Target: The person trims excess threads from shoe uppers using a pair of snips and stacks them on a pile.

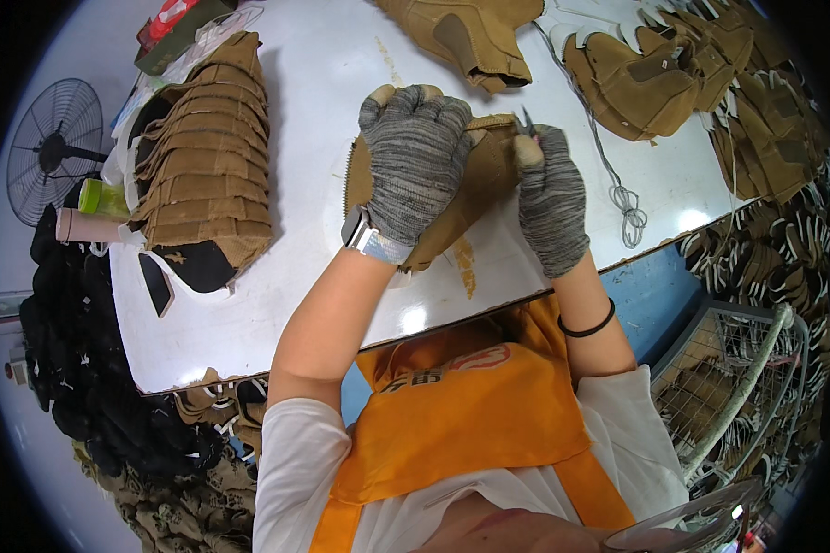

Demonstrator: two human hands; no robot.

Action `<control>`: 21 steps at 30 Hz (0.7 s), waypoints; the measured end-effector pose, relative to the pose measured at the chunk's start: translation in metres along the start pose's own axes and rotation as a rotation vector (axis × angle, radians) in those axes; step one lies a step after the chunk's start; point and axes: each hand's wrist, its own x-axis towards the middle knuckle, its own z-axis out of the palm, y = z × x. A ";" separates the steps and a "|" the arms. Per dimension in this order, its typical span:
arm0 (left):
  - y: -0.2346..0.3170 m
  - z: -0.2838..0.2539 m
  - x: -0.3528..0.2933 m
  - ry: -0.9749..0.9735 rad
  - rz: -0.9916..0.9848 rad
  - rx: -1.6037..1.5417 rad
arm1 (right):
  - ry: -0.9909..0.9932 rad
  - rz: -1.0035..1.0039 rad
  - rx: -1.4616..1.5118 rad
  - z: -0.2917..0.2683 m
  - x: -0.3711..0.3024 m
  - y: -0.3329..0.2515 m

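Note:
A brown suede boot upper (489, 175) lies on the white table in front of me, with a toothed zipper edge showing at its left. My left hand (415, 161), in a grey knit glove with bare fingertips, is closed over the upper and presses it to the table. At the upper's right end is my right hand (553, 198), gloved the same way. It grips small thread snips (527, 120), whose pointed metal tip sticks up beside the stitched edge. The snips' handles are hidden in the fingers.
A row of stacked brown uppers (207, 166) stands on the left of the white table (314, 304). Other uppers (632, 83) lie at the far right, near a coiled grey cord (629, 217). A fan (55, 147) is at far left. A wire basket (719, 369) stands at right.

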 end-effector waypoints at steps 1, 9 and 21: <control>0.001 -0.003 -0.001 0.024 0.013 0.018 | 0.037 -0.067 -0.020 -0.005 0.000 0.001; 0.004 0.005 -0.008 0.134 0.190 0.079 | -0.237 0.074 -0.267 -0.053 -0.009 -0.024; 0.015 0.003 -0.008 0.104 0.202 0.010 | -0.363 -0.030 -0.406 -0.073 -0.004 -0.033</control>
